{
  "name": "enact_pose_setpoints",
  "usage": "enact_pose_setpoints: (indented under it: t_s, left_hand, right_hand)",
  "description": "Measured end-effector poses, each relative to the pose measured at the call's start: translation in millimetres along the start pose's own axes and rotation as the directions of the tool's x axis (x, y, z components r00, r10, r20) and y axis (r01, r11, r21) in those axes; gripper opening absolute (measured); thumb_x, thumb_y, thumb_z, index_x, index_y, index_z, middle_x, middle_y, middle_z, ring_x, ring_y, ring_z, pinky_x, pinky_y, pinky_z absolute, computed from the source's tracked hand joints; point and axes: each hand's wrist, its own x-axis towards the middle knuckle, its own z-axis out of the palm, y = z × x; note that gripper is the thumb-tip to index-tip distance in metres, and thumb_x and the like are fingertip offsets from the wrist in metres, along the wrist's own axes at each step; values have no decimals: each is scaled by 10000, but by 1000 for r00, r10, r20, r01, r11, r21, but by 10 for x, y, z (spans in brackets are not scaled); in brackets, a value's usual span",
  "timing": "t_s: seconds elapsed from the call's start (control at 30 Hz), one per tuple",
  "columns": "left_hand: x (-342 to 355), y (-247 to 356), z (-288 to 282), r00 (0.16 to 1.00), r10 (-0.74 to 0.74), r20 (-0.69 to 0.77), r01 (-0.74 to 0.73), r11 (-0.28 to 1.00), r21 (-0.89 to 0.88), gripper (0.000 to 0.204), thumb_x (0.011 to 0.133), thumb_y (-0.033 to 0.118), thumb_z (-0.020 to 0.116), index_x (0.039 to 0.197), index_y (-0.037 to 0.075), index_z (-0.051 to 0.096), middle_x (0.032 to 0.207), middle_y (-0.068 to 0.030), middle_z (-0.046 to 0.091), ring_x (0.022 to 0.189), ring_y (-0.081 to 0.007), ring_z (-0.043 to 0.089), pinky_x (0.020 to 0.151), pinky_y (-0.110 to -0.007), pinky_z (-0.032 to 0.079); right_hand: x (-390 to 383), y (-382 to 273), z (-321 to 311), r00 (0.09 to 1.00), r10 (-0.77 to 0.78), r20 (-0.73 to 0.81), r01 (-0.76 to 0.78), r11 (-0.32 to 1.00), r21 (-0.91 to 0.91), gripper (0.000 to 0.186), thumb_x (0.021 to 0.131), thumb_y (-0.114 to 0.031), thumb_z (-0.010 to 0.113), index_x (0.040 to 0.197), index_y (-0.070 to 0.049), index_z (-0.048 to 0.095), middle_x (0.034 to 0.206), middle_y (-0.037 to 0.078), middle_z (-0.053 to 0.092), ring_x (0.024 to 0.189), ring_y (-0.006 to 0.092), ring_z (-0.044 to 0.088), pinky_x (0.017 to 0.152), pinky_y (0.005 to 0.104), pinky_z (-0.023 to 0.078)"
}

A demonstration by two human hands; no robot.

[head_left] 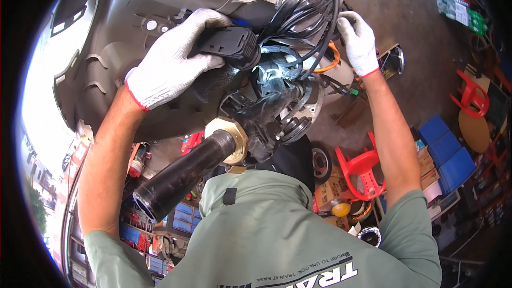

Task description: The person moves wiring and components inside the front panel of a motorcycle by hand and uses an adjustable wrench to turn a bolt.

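White knit gloves with red cuffs cover both hands. My left hand (173, 56) is closed around a black ribbed plastic box-shaped part (230, 44), thumb below and fingers above. Up on the right, my right hand (358, 41) has its fingers curled in at the edge of a bundle of black cables (306, 15); whatever they pinch is hidden. Between the hands sit bluish, brightly lit wrapped wires (274, 72) and an orange cable (332, 60). Below them, a black cylindrical grip (184, 176) with a gold hexagonal collar (230, 137) points toward the lower left.
A large grey-beige moulded panel (122, 16) fills the upper left behind the left hand. Red plastic chairs (362, 168), blue bins (445, 152), a wheel (321, 162) and cardboard boxes (332, 189) stand around. Crowded shelving (488, 202) lines the right side.
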Motion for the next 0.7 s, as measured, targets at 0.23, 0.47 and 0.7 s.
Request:
enact_pose_setpoints:
  t_s: [0.23, 0.47, 0.7]
  left_hand:
    - [-12, 6, 4, 999, -47, 8, 47, 999, -2, 570, 794, -60, 654, 1332, 32, 487, 1278, -96, 517, 1237, -191, 510, 1116, -338, 394]
    - [3, -11, 32, 997, 45, -62, -44, 999, 18, 482, 815, 65, 691, 1273, 65, 540, 1213, -101, 609, 1161, -224, 591, 1053, -343, 439]
    - [-16, -26, 4, 996, 75, -42, -72, 995, 72, 469, 833, 84, 682, 1276, 86, 529, 1208, -127, 620, 1145, -259, 603, 1031, -360, 448]
  right_hand:
    - [20, -229, -149, 998, -52, 31, 47, 985, 163, 151, 1014, -106, 565, 1072, 6, 648, 879, 31, 675, 757, 85, 641, 708, 240, 531]
    - [16, -389, -362, 999, -30, -38, 38, 976, 214, 169, 1027, -159, 572, 1061, -19, 661, 814, 20, 676, 725, 74, 625, 662, 231, 511]
    - [-88, -403, -314, 986, -1, -164, 23, 991, 135, 182, 1021, -178, 571, 1032, -27, 672, 768, 26, 676, 656, 80, 609, 617, 228, 495]
